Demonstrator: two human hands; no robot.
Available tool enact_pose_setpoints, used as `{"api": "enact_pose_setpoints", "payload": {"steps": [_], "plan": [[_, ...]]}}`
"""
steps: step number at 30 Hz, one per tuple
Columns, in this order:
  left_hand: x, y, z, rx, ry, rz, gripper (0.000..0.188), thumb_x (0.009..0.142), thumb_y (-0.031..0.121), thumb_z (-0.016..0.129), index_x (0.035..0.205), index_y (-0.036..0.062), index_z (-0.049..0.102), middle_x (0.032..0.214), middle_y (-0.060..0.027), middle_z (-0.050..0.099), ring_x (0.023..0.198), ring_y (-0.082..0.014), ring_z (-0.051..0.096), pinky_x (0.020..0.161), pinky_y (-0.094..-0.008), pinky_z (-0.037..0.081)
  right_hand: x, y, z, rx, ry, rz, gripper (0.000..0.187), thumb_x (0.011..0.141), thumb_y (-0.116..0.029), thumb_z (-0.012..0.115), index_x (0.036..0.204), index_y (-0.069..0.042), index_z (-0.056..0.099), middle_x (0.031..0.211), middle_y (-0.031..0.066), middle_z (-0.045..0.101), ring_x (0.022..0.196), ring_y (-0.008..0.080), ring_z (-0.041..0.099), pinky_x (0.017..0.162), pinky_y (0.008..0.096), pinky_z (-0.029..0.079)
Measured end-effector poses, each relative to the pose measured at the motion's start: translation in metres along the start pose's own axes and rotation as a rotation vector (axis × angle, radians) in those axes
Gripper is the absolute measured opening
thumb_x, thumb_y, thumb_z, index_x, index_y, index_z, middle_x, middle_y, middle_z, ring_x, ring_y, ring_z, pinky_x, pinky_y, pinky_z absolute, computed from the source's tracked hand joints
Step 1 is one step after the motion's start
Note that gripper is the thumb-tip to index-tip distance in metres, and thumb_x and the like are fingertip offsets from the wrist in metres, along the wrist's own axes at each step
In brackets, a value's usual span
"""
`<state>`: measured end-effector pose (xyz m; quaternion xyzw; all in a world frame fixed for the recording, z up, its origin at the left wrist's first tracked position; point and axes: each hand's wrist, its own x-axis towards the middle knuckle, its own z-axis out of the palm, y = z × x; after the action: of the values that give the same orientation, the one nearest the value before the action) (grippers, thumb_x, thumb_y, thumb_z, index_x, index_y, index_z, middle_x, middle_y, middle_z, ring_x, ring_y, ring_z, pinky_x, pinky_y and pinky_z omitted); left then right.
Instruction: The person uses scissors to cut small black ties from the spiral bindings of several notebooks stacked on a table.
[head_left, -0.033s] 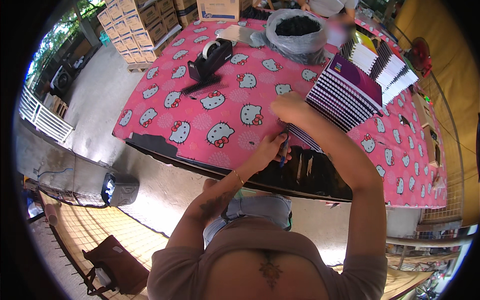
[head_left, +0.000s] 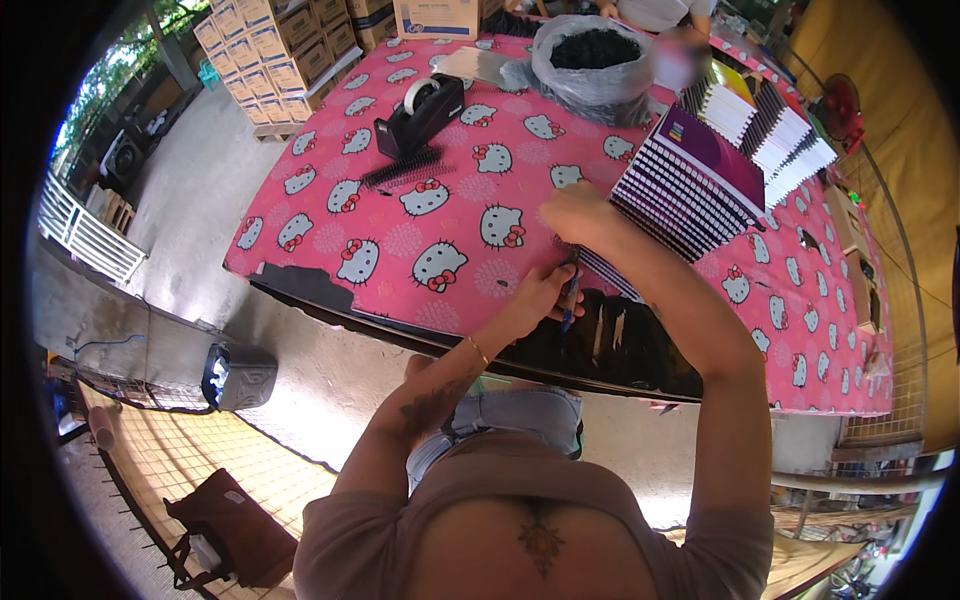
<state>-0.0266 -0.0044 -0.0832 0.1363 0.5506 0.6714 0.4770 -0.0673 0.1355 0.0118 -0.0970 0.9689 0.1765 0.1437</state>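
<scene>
My left hand (head_left: 548, 295) is at the near edge of the table, its fingers closed round a slim blue-handled tool (head_left: 570, 300) whose dark end points up towards the right hand. Just beyond it, my right hand (head_left: 578, 212) is curled, with its fingers mostly hidden; whatever it grips I cannot make out. Both hands are close beside a tall, leaning stack of coil-bound notebooks (head_left: 690, 185) with a purple cover on top. The right forearm crosses in front of the stack's lower part.
The table has a pink patterned cover (head_left: 440, 265). On it stand a black tape dispenser (head_left: 425, 118), loose black binding coils (head_left: 405, 172), a plastic bag (head_left: 590, 95) of black material and more notebooks (head_left: 785, 145). A person (head_left: 665, 15) is at the far side. Cartons (head_left: 280, 60) stand on the floor.
</scene>
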Motion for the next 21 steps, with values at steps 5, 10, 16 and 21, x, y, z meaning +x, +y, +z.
{"api": "enact_pose_setpoints", "payload": {"steps": [5,10,16,21], "plan": [[0.012,-0.009,-0.002,-0.02,-0.032,-0.073,0.045,0.098,0.034,0.045,0.125,-0.0016,0.046,0.094,-0.0167,0.064,0.08,-0.0307,0.07,0.066,-0.0418,0.058,0.014,-0.004,0.004,-0.018,-0.17,0.0,0.016,0.08,-0.018,0.067,0.092,-0.011,0.075,0.093,0.0058,0.073,0.089,0.0225,0.07,0.071,0.0377,0.053],[0.018,-0.009,0.0,-0.057,-0.05,-0.058,0.042,0.099,0.033,0.044,0.123,-0.0017,0.046,0.095,-0.0168,0.064,0.08,-0.0313,0.07,0.064,-0.0424,0.058,0.024,-0.009,0.02,0.04,-0.146,0.051,0.027,0.068,-0.013,0.08,0.093,-0.008,0.073,0.091,0.0104,0.072,0.091,0.0267,0.069,0.07,0.0417,0.054],[0.018,-0.006,0.004,-0.008,0.015,-0.059,0.038,0.099,0.031,0.042,0.118,-0.0017,0.049,0.095,-0.0165,0.065,0.078,-0.0303,0.07,0.062,-0.042,0.059,0.026,-0.002,0.027,0.042,-0.09,0.048,0.02,0.074,-0.012,0.072,0.093,-0.008,0.073,0.093,0.0108,0.072,0.091,0.0264,0.07,0.072,0.0395,0.055],[0.014,-0.002,0.009,-0.008,0.033,-0.055,0.037,0.099,0.031,0.042,0.114,-0.002,0.051,0.094,-0.0166,0.065,0.077,-0.0294,0.07,0.06,-0.0413,0.059,0.022,-0.001,0.028,0.088,-0.042,0.057,0.012,0.073,-0.011,0.071,0.084,-0.008,0.074,0.087,0.0105,0.073,0.086,0.0256,0.07,0.069,0.0387,0.055]]}}
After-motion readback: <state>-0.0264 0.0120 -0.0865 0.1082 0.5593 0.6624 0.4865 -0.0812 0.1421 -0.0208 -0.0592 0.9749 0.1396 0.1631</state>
